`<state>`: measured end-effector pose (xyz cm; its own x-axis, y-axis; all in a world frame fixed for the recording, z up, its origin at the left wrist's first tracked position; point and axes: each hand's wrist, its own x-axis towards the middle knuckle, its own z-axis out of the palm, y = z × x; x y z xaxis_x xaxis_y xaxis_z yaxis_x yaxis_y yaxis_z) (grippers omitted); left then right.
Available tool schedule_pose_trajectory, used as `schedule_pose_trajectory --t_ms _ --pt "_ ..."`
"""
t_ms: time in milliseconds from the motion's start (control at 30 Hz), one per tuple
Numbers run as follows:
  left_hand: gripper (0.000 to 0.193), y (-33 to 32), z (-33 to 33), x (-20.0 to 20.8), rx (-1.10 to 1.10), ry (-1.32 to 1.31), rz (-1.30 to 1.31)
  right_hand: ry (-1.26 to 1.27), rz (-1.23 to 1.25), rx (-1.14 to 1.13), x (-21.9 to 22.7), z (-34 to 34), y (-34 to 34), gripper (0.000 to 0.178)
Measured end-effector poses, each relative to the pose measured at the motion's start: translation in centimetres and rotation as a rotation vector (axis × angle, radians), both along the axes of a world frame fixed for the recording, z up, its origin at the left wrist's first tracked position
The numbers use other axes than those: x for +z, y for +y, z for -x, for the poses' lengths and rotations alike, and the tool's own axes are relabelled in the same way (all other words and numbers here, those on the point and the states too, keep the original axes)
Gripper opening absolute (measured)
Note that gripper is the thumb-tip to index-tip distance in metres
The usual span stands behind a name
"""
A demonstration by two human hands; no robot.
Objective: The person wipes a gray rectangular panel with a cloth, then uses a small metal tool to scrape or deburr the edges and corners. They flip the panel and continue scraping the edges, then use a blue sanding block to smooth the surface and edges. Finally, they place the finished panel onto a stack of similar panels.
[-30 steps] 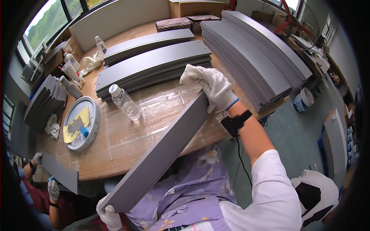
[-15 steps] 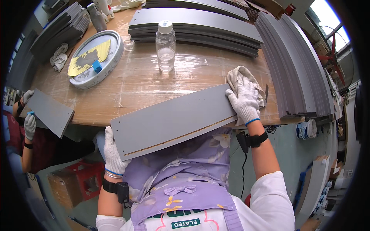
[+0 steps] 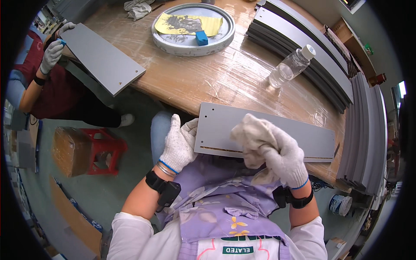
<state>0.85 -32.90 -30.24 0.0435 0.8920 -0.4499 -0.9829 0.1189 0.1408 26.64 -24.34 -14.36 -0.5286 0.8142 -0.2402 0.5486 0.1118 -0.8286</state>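
Note:
A grey panel with small dark holes at its ends and a narrow brown groove along its near edge lies partly on the table's front edge. My gloved right hand grips a crumpled off-white cloth, held over the near middle of the panel and slightly blurred. At the panel's left end is my gloved left hand, palm turned up, thumb spread away and fingers by the panel's edge. Whether those fingertips reach beneath the panel is hidden.
Beyond the panel stand a clear bottle and a round lid bearing yellow sandpaper and a blue block. Grey panels are stacked behind and at right. A co-worker's gloved hand works on another panel. A red stool stands below.
My view has swung left. My right hand has brought the cloth from the panel's right end toward its middle. My left thumb has come off the panel's left end.

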Motion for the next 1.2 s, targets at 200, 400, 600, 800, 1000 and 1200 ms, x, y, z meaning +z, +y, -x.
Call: schedule_pose_trajectory --t_ms 200,400,600,800,1000,1200 --pt "0.097 -1.3 -1.2 3.6 -0.222 -0.213 -0.200 -0.501 -0.796 -0.031 -5.7 -0.7 2.5 0.064" --pt "0.105 -1.6 -1.8 4.3 -0.168 -0.161 -0.251 -0.231 -0.963 0.295 -5.7 11.2 1.4 0.054" --pt "0.097 -2.5 -0.8 3.2 -0.158 -0.252 -0.335 -0.059 -0.251 0.802 -2.1 7.8 -1.3 0.053" --pt "0.089 -0.6 -1.5 4.3 -0.162 -0.060 -0.203 -0.002 -0.382 -0.148 -0.3 -1.9 4.8 0.045" --pt "0.039 -1.0 -2.8 3.6 -0.080 0.032 -0.155 -0.560 -0.972 -0.238 -0.4 -8.3 8.4 0.042" --pt "0.046 -0.7 -3.9 3.6 -0.069 0.133 -0.020 -0.889 -0.532 -0.963 -1.4 -24.4 11.2 0.032"
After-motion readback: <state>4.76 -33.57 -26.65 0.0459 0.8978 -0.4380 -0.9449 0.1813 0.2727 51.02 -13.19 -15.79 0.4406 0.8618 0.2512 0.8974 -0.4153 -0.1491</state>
